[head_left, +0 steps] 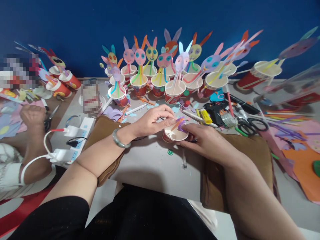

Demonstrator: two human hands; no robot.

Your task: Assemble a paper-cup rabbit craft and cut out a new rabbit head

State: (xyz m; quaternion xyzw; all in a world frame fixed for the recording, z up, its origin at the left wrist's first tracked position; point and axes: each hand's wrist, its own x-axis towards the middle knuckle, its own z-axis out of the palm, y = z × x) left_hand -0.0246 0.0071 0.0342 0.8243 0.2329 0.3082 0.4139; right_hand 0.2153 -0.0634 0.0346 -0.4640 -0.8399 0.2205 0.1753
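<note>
From here I'm watching the right hand holding a paper cup over the bench, purple and orange pieces showing inside; the left hand is resting at the cup's rim, its grip staying unclear to me

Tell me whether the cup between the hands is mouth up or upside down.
Mouth up: the cup shows its pale inside to the camera above, its red outside lower down. Any slight lean, I cannot tell.
</note>
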